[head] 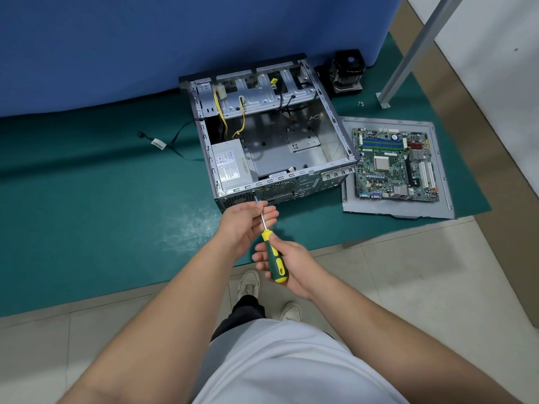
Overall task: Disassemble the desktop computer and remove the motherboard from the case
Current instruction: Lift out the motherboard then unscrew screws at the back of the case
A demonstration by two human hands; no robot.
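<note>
Head view: the right hand (287, 259) is gripping the screwdriver (272, 252) handle; the left hand (246, 218) is pinching its shaft.
Motherboard (395, 164): lying on the panel (440, 209), beside the case (271, 132).
Advice: keep the tip straight on the rear screw.

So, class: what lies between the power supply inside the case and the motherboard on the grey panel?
In the head view, between the power supply and the motherboard lie the case's bare metal floor and its right wall.
</note>
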